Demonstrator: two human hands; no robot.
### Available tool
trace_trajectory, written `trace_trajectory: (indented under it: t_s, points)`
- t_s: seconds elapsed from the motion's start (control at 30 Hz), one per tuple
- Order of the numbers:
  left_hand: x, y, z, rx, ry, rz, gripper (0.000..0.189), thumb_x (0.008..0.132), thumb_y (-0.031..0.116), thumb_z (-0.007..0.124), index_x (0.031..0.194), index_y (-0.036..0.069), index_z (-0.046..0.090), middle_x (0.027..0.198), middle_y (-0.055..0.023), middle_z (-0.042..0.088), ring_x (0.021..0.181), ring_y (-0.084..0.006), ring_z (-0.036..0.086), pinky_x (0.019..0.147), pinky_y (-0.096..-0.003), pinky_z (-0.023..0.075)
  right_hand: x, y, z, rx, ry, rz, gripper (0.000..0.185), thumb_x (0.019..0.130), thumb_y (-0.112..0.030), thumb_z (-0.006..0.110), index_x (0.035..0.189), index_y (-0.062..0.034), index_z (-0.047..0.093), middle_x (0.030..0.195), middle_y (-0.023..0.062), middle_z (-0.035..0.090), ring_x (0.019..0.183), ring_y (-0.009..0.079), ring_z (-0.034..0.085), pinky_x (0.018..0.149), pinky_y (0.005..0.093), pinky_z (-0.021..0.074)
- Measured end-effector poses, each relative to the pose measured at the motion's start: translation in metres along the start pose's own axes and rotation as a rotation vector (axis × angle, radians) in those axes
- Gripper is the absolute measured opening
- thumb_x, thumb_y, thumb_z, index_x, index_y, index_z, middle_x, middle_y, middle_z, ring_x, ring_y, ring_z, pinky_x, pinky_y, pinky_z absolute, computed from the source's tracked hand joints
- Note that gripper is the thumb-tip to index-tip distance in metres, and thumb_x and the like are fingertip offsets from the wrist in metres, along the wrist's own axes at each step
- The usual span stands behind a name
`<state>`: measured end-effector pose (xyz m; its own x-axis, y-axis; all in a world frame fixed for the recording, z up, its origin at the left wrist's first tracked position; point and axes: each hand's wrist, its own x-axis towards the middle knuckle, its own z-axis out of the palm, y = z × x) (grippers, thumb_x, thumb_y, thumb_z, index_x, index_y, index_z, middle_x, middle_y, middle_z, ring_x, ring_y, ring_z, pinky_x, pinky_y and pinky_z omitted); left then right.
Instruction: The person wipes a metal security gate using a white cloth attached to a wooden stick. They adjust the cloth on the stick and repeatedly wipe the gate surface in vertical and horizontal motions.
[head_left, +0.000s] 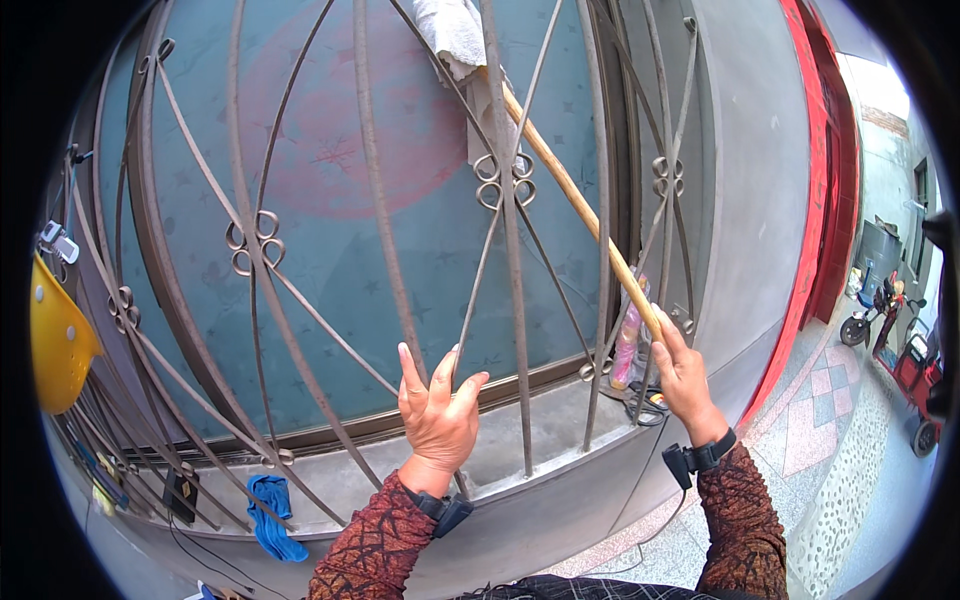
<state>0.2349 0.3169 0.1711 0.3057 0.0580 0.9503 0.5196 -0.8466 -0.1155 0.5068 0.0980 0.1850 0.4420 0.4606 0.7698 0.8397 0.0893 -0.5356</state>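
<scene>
A long wooden stick (571, 193) slants up behind the metal window grille (512, 270), and my right hand (679, 375) grips its lower end outside the bars. At its top a white cloth (454, 34) hangs against the frosted, patterned window pane (322, 300). My left hand (441, 420) is at a vertical bar near the sill, with its fingers spread; whether it presses on the bar is hard to tell. Both wrists wear dark straps. A blue cloth (274, 514) lies over the sill's edge at the lower left.
On the sill's right end are scissors (651, 401) and a pink item in clear plastic (627, 345). A yellow helmet (60, 337) hangs at the left, above a small black box (180, 495). A red door frame (814, 225) and a red scooter (904, 367) stand right.
</scene>
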Motion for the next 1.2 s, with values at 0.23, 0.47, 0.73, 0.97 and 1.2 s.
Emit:
trace_trajectory:
  t_s: [0.23,0.47,0.73,0.97,1.2]
  points:
    - [0.000,-0.001,-0.001,-0.008,-0.009,0.003,0.027,0.077,0.010,0.075,0.095,0.029,0.077,0.136,0.0001,0.062,0.151,-0.0488,0.024,0.110,-0.0481,0.0311,-0.021,-0.004,0.033,0.120,0.117,0.131,0.048,0.107,-0.022,0.053,0.154,-0.0133,0.046,0.130,0.0163,0.069,0.117,0.0214,0.066,0.099,0.0311,0.0486]
    - [0.000,-0.001,-0.001,0.000,0.006,0.005,0.025,0.078,0.011,0.075,0.095,0.030,0.077,0.134,0.0007,0.063,0.151,-0.0477,0.024,0.109,-0.0466,0.0318,-0.027,-0.010,0.055,0.336,0.172,0.232,0.051,0.110,-0.027,0.048,0.158,-0.0106,0.038,0.089,-0.0023,0.055,0.071,0.0055,0.049,0.064,0.0221,0.0404]
    - [0.000,-0.001,0.000,-0.007,0.019,0.009,0.025,0.078,0.011,0.075,0.095,0.029,0.077,0.133,0.0001,0.064,0.151,-0.0476,0.024,0.108,-0.0460,0.0321,-0.054,-0.012,0.055,0.410,0.023,0.238,0.052,0.110,-0.022,0.048,0.159,-0.0105,0.036,0.081,-0.0053,0.050,0.060,0.0036,0.041,0.055,0.0208,0.0380]
    - [0.000,0.001,0.000,-0.002,0.007,-0.001,0.026,0.078,0.010,0.074,0.095,0.029,0.077,0.134,0.0002,0.063,0.151,-0.0478,0.024,0.109,-0.0467,0.0320,-0.065,0.009,0.030,0.273,-0.032,0.260,0.052,0.108,-0.022,0.052,0.156,-0.0086,0.041,0.084,-0.0017,0.056,0.067,0.0055,0.048,0.062,0.0229,0.0427]
    - [0.000,0.001,-0.001,0.004,0.009,0.003,0.026,0.078,0.010,0.074,0.095,0.030,0.078,0.134,0.0005,0.063,0.151,-0.0475,0.024,0.108,-0.0461,0.0316,-0.041,0.006,0.020,0.283,-0.023,0.140,0.053,0.108,-0.024,0.051,0.157,-0.0075,0.039,0.079,-0.0040,0.052,0.063,0.0037,0.047,0.056,0.0213,0.0408]
